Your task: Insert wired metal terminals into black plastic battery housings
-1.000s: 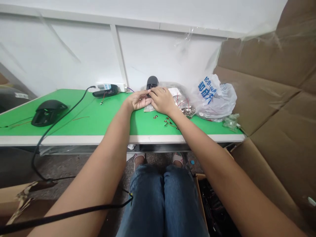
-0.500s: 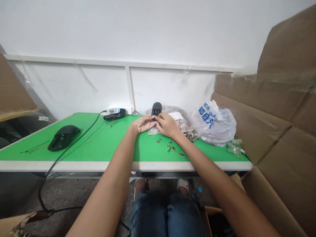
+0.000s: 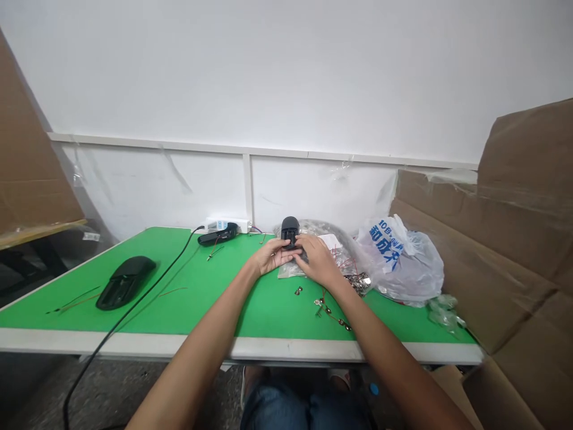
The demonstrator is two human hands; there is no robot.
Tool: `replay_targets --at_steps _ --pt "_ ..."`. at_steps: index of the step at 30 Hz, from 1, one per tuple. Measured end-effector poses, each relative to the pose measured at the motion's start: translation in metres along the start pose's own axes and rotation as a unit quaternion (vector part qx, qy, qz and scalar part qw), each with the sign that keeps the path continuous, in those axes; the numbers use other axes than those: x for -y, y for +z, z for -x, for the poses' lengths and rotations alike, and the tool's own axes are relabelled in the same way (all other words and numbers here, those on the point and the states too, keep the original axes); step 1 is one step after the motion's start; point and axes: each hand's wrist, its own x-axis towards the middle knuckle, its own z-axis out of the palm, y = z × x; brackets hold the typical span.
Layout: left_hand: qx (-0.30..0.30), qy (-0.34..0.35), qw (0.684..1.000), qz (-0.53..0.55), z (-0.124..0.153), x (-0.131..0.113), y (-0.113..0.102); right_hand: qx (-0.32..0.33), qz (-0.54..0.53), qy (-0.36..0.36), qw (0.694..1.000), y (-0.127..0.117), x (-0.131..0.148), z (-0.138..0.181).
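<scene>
Both hands hold one black, mouse-shaped plastic casing (image 3: 290,226) upright near the back of the green table, its hollow compartment facing me. My left hand (image 3: 274,255) is closed on the casing's lower edge from the left, palm turned up. From the right, my right hand (image 3: 316,255) has its fingers closed at the compartment's lower end; whether a small part is between the fingertips I cannot tell. Small metal battery contacts (image 3: 298,291) lie on the table below the hands. More contacts (image 3: 358,282), some with red wires, are heaped by a clear plastic bag (image 3: 286,270).
A larger black casing (image 3: 125,282) lies at left, beside a black cable (image 3: 152,288). A dark handheld device (image 3: 218,235) rests near a white power strip (image 3: 244,226). At right are a white plastic bag (image 3: 414,269), crumpled clear plastic (image 3: 445,313) and cardboard (image 3: 501,257).
My view has tilted up, so everything sits lower in the picture. My right fingers have shifted slightly, baring more of the casing's compartment. Both hands stay on the casing.
</scene>
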Motion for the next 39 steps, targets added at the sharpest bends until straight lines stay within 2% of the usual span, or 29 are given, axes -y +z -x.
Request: replay_targets --at_steps 7,12,20,26,39 --pt "-0.008 0.021 1.0 -0.016 0.0 0.006 0.005 -0.03 0.022 -0.027 0.999 0.001 -0.001 0.002" --pt "0.013 -0.01 1.0 -0.02 0.005 0.002 0.003 -0.013 0.044 -0.046 0.998 -0.003 0.003 0.003" --pt "0.094 -0.072 0.993 0.004 0.011 0.004 0.005 -0.042 0.042 -0.031 0.998 -0.005 0.01 0.004" --pt "0.145 -0.082 0.985 0.052 0.007 0.008 0.008 -0.051 0.027 -0.007 0.998 -0.004 0.009 0.003" --pt "0.135 -0.082 0.985 0.073 0.004 0.014 0.013 -0.041 0.053 -0.011 0.998 -0.007 0.008 0.004"
